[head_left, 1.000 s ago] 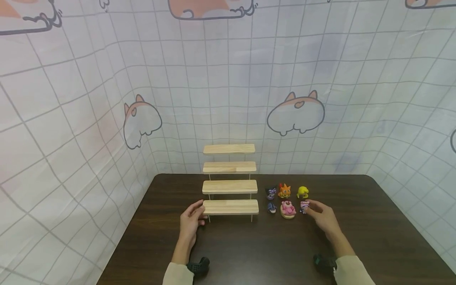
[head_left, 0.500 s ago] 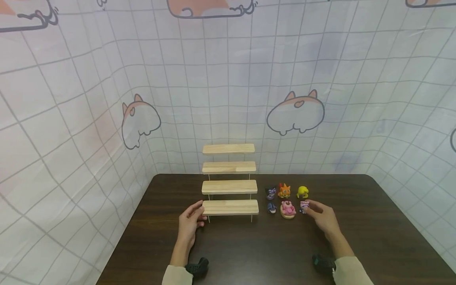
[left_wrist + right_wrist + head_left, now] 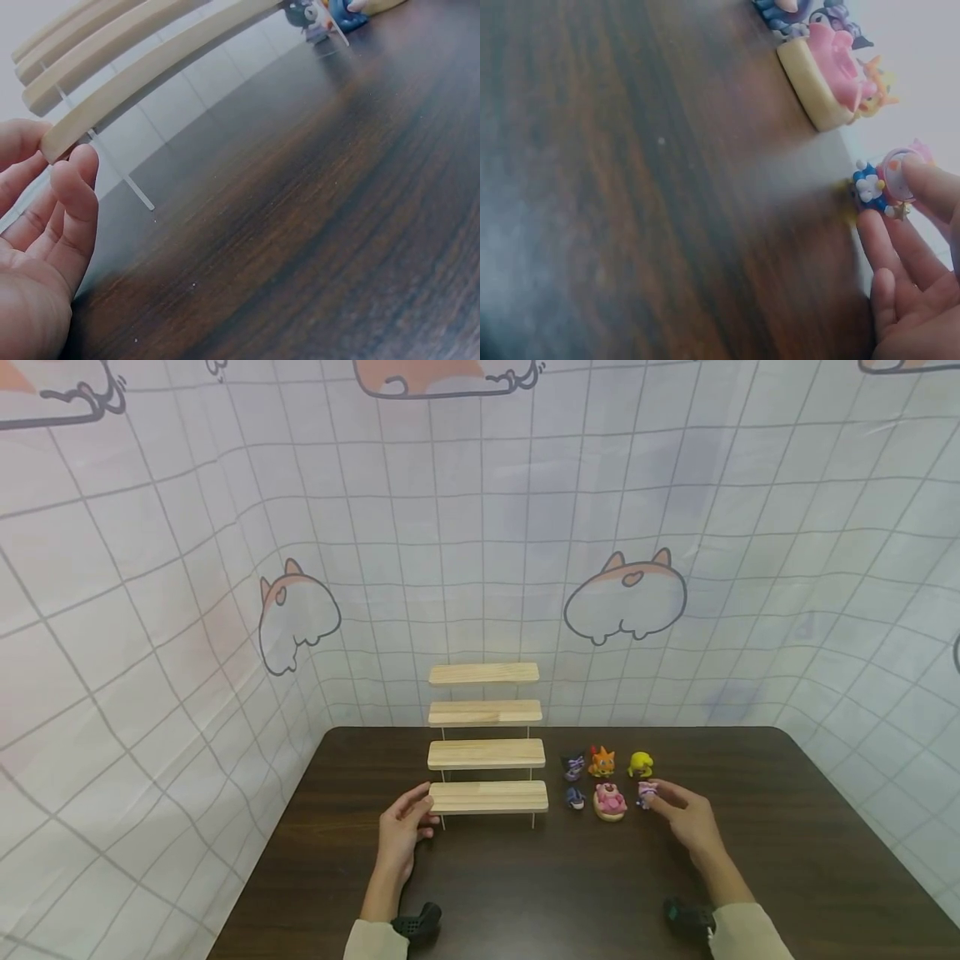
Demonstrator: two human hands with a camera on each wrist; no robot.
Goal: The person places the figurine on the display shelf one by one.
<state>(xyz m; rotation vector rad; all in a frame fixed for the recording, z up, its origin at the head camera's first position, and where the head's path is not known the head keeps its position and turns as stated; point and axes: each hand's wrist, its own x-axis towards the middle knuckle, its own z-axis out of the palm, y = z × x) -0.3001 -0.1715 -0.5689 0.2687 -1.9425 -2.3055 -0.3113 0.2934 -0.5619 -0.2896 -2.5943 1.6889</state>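
A stepped wooden display rack with several pale boards on thin clear legs stands left of the figurines. My left hand grips the left end of its lowest board, thumb on top and fingers beneath, as the left wrist view also shows. With thumb and fingers, my right hand pinches a small pink, white and blue figurine at the right of the group. Whether its base touches the table cannot be told. Left of it sits a pink bear figurine on a cream base.
Behind the bear are an orange figurine and a yellow one. A dark purple figurine and a dark blue one stand nearest the rack. The dark wooden table ends at a white gridded curtain.
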